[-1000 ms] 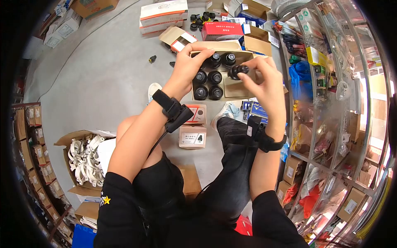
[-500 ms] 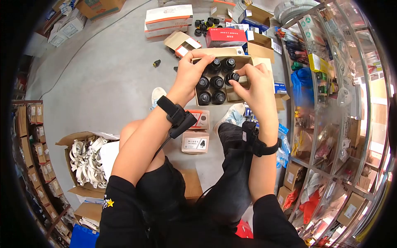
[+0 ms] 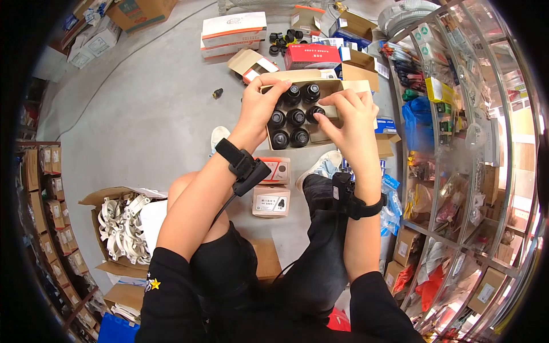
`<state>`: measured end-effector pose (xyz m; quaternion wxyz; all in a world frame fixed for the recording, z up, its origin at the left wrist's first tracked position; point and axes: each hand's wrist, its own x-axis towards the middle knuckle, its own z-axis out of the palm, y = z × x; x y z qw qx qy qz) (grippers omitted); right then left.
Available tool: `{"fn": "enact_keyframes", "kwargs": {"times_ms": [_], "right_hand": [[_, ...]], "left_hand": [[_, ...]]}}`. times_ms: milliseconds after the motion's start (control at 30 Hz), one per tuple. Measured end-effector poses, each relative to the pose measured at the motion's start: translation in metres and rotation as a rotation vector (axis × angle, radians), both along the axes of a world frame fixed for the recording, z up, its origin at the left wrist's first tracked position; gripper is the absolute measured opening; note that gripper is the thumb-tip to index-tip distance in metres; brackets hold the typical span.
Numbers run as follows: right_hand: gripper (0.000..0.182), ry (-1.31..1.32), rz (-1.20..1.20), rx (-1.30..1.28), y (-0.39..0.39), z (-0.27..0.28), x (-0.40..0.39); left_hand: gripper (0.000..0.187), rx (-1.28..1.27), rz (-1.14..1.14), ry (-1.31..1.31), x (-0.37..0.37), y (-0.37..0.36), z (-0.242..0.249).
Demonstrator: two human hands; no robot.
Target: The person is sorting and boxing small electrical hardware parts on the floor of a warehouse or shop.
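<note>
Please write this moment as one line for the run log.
left hand: steadies carton | right hand: seats black part | six others inside

We see a brown cardboard box [image 3: 343,87] filled with glossy black fittings [image 3: 295,117]. Both hands [image 3: 260,103] wear black wrist straps [image 3: 243,163]. Behind sits a red box [image 3: 311,55] with white lettering, and a white carton [image 3: 234,26] with an orange stripe. Our sleeves and trousers are black, with a small yellow star [image 3: 153,283] on the left sleeve. The floor [image 3: 143,103] is plain grey. To the left, another brown carton holds white clips [image 3: 120,226]. Two small boxes [image 3: 271,201] near our knee are beige with white labels, one showing red.
</note>
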<state>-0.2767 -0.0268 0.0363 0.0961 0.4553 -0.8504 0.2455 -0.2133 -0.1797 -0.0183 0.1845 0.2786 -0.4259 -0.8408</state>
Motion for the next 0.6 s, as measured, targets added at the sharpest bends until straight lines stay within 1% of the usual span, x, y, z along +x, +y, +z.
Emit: {"fn": "enact_keyframes", "kwargs": {"times_ms": [167, 433, 600], "right_hand": [[0.024, -0.056, 0.015, 0.031, -0.0002, 0.0053, 0.0008], [0.021, 0.007, 0.024, 0.031, 0.0004, 0.0003, -0.0029], [0.019, 0.031, 0.001, 0.008, -0.0017, -0.0003, -0.0024]], "left_hand": [[0.020, -0.006, 0.008, -0.006, -0.0012, -0.0027, -0.0034], [0.019, 0.022, -0.009, -0.013, -0.0012, -0.0023, -0.0015], [0.020, -0.023, -0.012, -0.003, -0.0020, -0.0012, -0.0041]]}}
